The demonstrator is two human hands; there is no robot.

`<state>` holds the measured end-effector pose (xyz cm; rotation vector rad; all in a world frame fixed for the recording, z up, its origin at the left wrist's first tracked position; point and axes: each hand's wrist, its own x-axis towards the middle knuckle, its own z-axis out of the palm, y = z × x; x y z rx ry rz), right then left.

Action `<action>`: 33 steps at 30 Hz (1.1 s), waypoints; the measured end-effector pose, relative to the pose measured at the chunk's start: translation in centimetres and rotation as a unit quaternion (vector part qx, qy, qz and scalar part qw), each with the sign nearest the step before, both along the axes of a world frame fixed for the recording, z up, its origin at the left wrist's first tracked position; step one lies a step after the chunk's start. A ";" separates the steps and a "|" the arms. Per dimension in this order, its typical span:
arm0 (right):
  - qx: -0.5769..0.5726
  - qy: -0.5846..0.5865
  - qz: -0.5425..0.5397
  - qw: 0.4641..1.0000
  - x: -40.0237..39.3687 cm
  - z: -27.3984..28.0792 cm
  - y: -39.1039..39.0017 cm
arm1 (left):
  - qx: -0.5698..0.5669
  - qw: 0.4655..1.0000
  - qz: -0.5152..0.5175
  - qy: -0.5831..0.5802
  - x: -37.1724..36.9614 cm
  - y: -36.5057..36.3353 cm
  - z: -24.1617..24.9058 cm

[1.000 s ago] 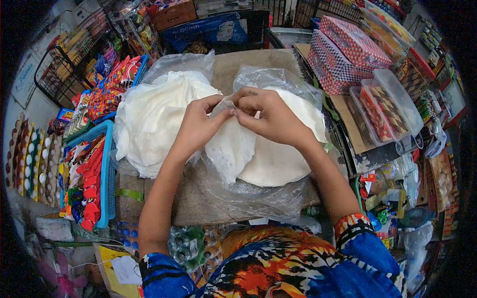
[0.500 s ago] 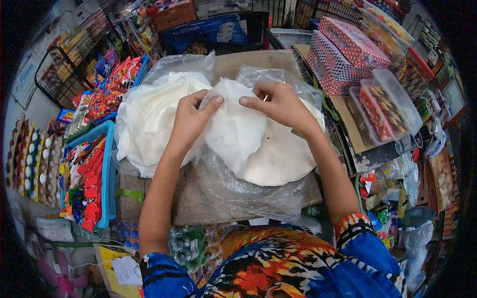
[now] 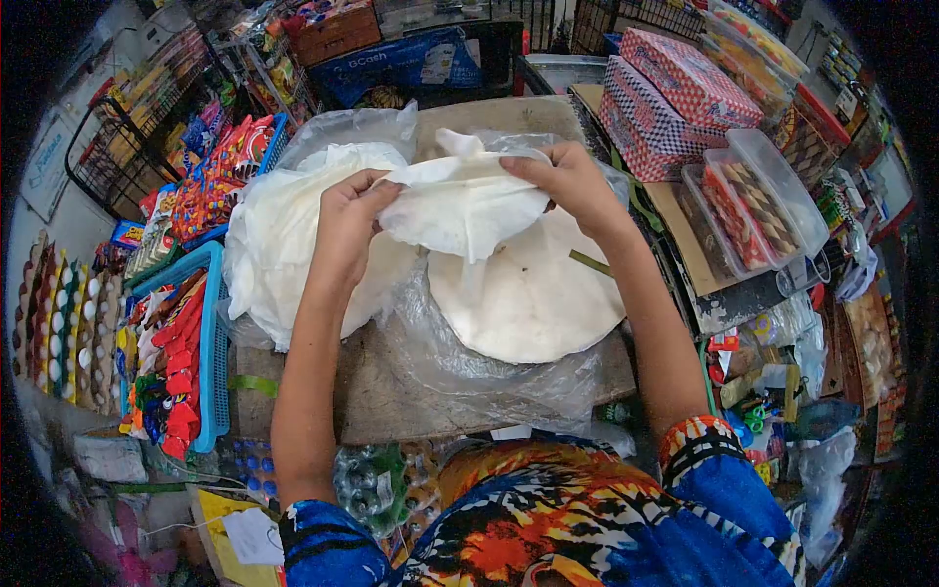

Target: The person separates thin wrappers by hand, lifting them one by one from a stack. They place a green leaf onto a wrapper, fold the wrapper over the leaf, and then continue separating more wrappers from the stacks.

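Between my two hands, a thin white wrapper sheet [image 3: 468,203] is stretched sideways, with its upper edge folded over and its lower part hanging down. My left hand [image 3: 344,220] pinches its left end between thumb and fingers. The right end is pinched by my right hand [image 3: 577,194]. Below the sheet lies a flat round stack of white wrappers [image 3: 533,303] on crumpled clear plastic [image 3: 440,357]. A looser, rumpled pile of white wrappers [image 3: 279,240] sits to the left, partly behind my left hand and forearm. A narrow green strip [image 3: 591,262] touches the round stack near my right wrist.
Everything lies on a worn board [image 3: 391,406]. Blue baskets of snack packets [image 3: 207,391] stand at the left, beside egg trays [image 3: 73,323]. Checkered boxes [image 3: 675,98] and a clear tub of wafer sticks [image 3: 748,205] are at the right.
The sheet was hanging upright; now it is spread wider, lifted away from the round stack, with its top folded over. My hands have moved apart, uncovering more of the stack.
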<state>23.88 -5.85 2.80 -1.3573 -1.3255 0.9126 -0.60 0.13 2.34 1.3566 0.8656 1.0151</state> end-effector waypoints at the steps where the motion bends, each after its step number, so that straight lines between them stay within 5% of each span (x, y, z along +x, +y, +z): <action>1: 0.001 -0.001 0.002 1.000 0.0 -0.1 0.1 | -0.013 1.000 -0.001 -0.015 -0.2 0.2 -0.1; 5: 0.039 -0.036 0.022 0.998 -0.8 0.1 -0.4 | 0.020 0.997 -0.049 0.060 -0.4 0.5 -0.4; 7: 0.060 -0.051 0.040 0.996 -1.6 0.0 -0.7 | 0.132 0.989 -0.058 0.041 0.6 -0.3 -0.6; 15: 0.064 -0.105 0.180 0.976 -3.9 0.1 -1.6 | 0.159 0.983 -0.027 0.083 1.9 -2.2 -0.1; 22: 0.049 0.004 -0.045 0.998 -0.1 0.1 0.1 | 0.173 0.981 0.019 0.086 0.9 -0.7 -0.1; 33: 0.062 -0.072 -0.166 0.982 4.1 -1.2 1.6 | 0.094 0.990 0.072 0.080 0.8 -0.8 0.3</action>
